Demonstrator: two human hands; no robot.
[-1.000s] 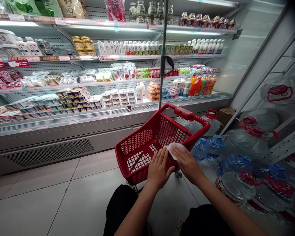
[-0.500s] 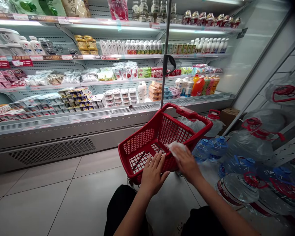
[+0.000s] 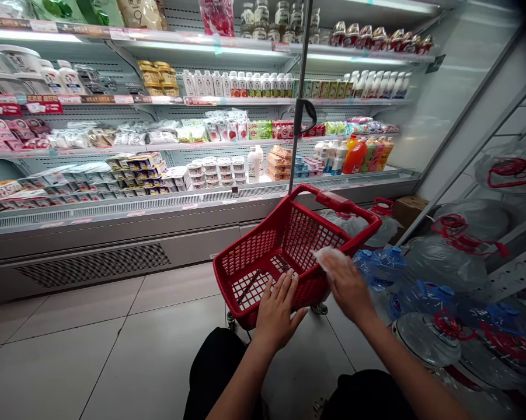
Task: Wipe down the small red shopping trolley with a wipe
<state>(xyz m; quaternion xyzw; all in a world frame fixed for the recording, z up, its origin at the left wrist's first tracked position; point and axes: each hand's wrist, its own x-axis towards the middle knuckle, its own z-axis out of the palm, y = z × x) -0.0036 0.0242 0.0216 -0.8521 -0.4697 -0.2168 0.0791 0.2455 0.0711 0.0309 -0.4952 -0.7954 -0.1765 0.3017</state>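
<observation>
A: Basket (image 3: 310,289) finish?
B: We log smooth plastic, semi-gloss.
A: And the thin sheet (image 3: 323,257)?
B: Matt; cloth or paper, we cannot tell.
A: Surroundings?
B: We read floor tiles (image 3: 170,356) as smooth, faintly glossy; water jugs (image 3: 424,341) as clear, shiny plastic; chiller base (image 3: 210,237) metallic-looking, satin.

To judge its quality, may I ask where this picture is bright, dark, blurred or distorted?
Head view: bright shelf lights in the refrigerated display case, a black upper-right corner; the right hand and white wipe look slightly soft; water jugs seem stretched near the right edge.
</observation>
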